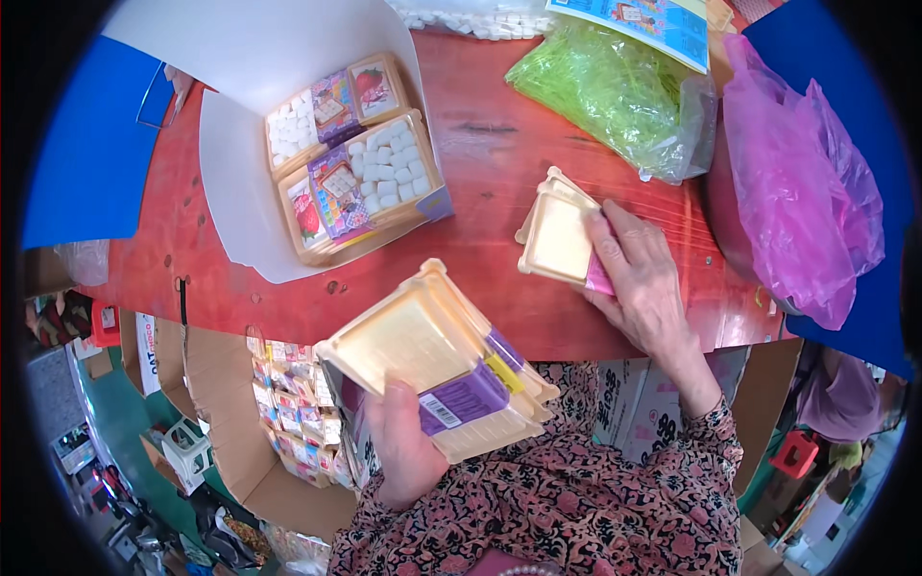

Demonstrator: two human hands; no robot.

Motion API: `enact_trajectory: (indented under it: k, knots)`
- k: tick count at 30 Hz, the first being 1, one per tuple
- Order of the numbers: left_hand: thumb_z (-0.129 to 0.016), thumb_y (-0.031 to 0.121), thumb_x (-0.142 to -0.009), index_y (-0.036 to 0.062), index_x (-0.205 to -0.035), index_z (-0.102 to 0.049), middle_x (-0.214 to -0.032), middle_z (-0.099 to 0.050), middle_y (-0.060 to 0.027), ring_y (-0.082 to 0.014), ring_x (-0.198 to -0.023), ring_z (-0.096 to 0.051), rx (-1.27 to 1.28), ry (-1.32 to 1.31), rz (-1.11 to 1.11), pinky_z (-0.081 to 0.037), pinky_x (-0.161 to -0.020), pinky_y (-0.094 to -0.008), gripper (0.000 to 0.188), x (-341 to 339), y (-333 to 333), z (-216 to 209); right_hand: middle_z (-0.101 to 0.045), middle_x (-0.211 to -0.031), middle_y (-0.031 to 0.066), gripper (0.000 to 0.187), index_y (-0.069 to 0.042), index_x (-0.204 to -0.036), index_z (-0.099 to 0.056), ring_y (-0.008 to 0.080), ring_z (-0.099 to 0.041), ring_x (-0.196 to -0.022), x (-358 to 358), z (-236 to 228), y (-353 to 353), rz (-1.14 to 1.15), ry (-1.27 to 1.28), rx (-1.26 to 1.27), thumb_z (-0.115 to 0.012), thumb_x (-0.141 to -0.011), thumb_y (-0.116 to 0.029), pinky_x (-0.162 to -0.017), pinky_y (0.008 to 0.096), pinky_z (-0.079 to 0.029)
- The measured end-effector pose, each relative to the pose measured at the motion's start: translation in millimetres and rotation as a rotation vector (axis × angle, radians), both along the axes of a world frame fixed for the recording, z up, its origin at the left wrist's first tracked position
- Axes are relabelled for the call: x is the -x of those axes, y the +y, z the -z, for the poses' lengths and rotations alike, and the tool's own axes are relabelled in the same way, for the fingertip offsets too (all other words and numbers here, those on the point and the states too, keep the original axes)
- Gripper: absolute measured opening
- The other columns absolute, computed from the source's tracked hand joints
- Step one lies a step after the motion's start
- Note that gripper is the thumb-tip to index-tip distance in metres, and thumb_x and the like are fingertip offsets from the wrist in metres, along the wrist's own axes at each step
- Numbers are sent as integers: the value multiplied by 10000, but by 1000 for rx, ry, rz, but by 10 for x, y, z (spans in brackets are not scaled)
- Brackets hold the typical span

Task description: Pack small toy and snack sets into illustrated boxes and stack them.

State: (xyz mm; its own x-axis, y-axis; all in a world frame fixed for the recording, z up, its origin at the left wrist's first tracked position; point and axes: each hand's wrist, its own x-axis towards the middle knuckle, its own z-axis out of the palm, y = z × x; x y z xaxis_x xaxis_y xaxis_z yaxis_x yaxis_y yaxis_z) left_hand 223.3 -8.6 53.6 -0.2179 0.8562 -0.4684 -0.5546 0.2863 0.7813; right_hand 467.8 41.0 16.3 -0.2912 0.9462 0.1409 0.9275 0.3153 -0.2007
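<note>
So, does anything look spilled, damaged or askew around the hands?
I see no spill or damage. Only the cream packs in the right hand look askew: they're fanned, the lower edge jutting out.

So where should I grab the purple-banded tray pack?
Probably by the upper-right edge of the purple-banded tray pack, coming from the right, thumb above, fingers below: it's flat, and the left hand holds the opposite edge.

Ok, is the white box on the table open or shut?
The white box is open: its lid stands raised and packs show inside.
</note>
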Motion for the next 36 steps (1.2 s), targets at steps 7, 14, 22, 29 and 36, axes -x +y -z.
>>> enact_trajectory:
  k: [7,14,22,29,36]
  knots:
    - [-406,201,-992,-32,-1264,-407,-1165,-567,-133,-175,-1025,-586,16,-108,147,-487,-874,-318,358,1,88,96,-496,-1181,251,745,85,-1273,-404,383,-521,-1043,35,-76,13,99,-2,30,-749,-628,-57,-899,429,-438]
    - [-440,257,-988,-24,-1243,-428,-1139,-575,-113,-143,-991,-585,24,-77,228,-485,-856,-296,379,-9,78,179,-516,-1100,218,775,112,-1273,-375,365,-532,-984,43,-192,94,57,-73,161,-767,-625,-58,-844,417,-457]
    - [-454,270,-985,-28,-1227,-450,-1125,-586,-106,-133,-971,-592,31,-109,323,-483,-845,-291,384,-41,98,243,-562,-1004,254,792,101,-1286,-374,372,-566,-946,-177,-339,233,67,98,263,-755,-615,-77,-816,409,-461]
    - [-441,220,-991,-9,-1266,-422,-1143,-575,-85,-117,-981,-589,104,-297,455,-480,-857,-280,359,-200,196,261,-574,-744,103,726,12,-1312,-411,145,-535,-597,-396,-525,526,313,562,716,-634,-642,-158,-548,296,-455]
    - [-468,244,-982,15,-1252,-429,-1094,-567,-51,-93,-959,-568,75,-281,446,-469,-826,-262,356,-605,414,347,-557,-875,17,625,-15,-1233,-469,85,-510,-714,-462,-425,457,430,886,931,-638,-653,-178,-597,235,-425]
